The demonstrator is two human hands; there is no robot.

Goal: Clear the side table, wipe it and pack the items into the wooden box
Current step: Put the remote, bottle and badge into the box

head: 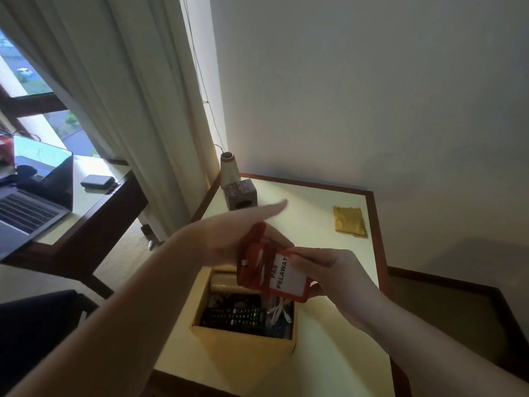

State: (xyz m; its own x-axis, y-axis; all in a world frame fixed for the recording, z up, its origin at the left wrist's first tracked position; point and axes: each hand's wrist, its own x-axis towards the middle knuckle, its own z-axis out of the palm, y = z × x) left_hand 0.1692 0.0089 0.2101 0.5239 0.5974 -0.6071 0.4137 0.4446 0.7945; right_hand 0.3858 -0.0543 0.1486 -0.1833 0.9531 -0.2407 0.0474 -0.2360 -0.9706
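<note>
A red visitor pass [282, 275] with a white label and a bundled red lanyard hangs just above the open wooden box [243, 348]. My right hand [332, 275] pinches its right edge. My left hand [243, 227] is behind the lanyard with fingers stretched out toward the far side of the table; whether it touches the lanyard is hidden. Inside the box lie a black remote [233, 316], a gold roll [226, 283] and white cables [279, 310]. The box stands on the cream side table [337, 348].
A folded yellow cloth [349, 221] lies at the table's far right. A dark patterned cube [240, 194] and a cream cone-shaped vase [229, 169] stand at the far left corner by the curtain. A desk with a laptop [23, 213] is on the left.
</note>
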